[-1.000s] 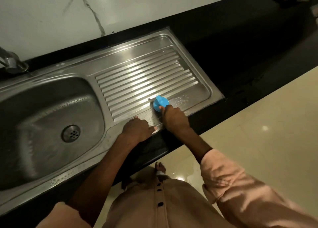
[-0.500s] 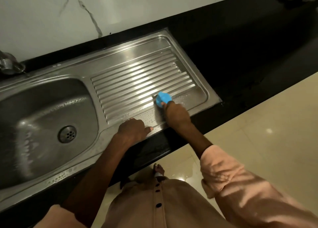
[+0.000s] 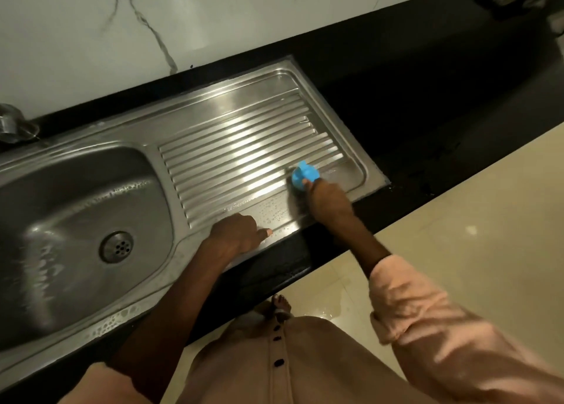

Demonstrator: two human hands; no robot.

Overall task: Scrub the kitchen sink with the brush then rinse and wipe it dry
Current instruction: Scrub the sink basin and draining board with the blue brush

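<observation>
Firmly curled round a small bright-blue plastic scrub brush (image 3: 304, 174), the right hand (image 3: 331, 200) presses it down on the near right part of the ribbed stainless-steel draining board (image 3: 244, 147) — just inside the raised rim, where the ridges end. Beside it the left hand (image 3: 236, 238) rests on the sink's wet front edge with fingers tucked under and the thumb lying flat, holding nothing — droplets bead the steel between the two hands. Further left lie the round steel basin (image 3: 76, 208) with its perforated drain (image 3: 117, 247), soap bubbles along the front rim, black stone counter (image 3: 427, 104) and white veined wall (image 3: 213, 16).
</observation>
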